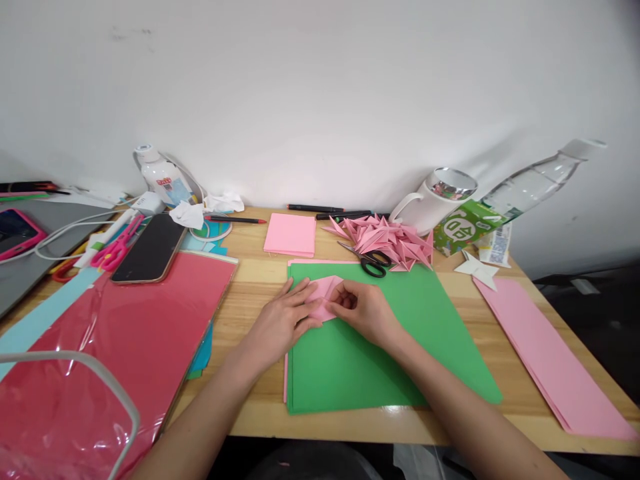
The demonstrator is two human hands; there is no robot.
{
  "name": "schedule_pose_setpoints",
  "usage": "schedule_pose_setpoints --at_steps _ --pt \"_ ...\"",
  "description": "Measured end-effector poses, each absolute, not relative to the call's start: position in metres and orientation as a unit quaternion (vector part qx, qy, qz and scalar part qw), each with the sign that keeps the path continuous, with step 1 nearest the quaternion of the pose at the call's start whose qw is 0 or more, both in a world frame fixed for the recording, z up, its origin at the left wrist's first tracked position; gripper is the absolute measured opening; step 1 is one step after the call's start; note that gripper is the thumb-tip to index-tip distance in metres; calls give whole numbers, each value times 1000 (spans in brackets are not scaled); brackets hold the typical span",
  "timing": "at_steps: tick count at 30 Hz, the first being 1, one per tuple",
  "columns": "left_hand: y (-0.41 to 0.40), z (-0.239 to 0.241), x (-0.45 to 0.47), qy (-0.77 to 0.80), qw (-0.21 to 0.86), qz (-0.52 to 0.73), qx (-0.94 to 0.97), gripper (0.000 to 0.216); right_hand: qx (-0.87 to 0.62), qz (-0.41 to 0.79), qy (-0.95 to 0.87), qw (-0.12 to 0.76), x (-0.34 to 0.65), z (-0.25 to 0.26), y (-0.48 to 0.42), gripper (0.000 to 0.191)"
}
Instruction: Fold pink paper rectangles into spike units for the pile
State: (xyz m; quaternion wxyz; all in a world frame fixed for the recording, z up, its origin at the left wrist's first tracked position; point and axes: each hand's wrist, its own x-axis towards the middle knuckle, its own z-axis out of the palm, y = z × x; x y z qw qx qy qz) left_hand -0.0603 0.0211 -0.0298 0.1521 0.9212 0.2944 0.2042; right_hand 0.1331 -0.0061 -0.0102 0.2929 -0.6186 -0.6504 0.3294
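A small pink sheet of folded paper (326, 287) lies on a stack of green paper (380, 360). My left hand (287, 313) rests flat on its left part, fingers stretched out. My right hand (363, 308) pinches the paper's right side between thumb and curled fingers. Just beyond the green stack sit black-handled scissors (373, 261), beside a pile of folded pink paper pieces (387, 237). A stack of square pink paper (290, 234) lies farther back, left of the scissors.
On the left are a red pack in clear film (135, 333), a phone (150, 248), pink scissors (117, 245) and a white bottle (163, 175). To the right stand a white mug (425, 203), a green box (463, 227) and a tilted clear bottle (537, 179), with pink strips (555, 360) nearer.
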Motion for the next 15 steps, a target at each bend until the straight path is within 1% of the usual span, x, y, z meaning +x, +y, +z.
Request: schedule_pose_setpoints --at_steps 15 --pt "20 -27 -60 297 147 203 921 28 -619 306 -661 295 134 -11 -6 10"
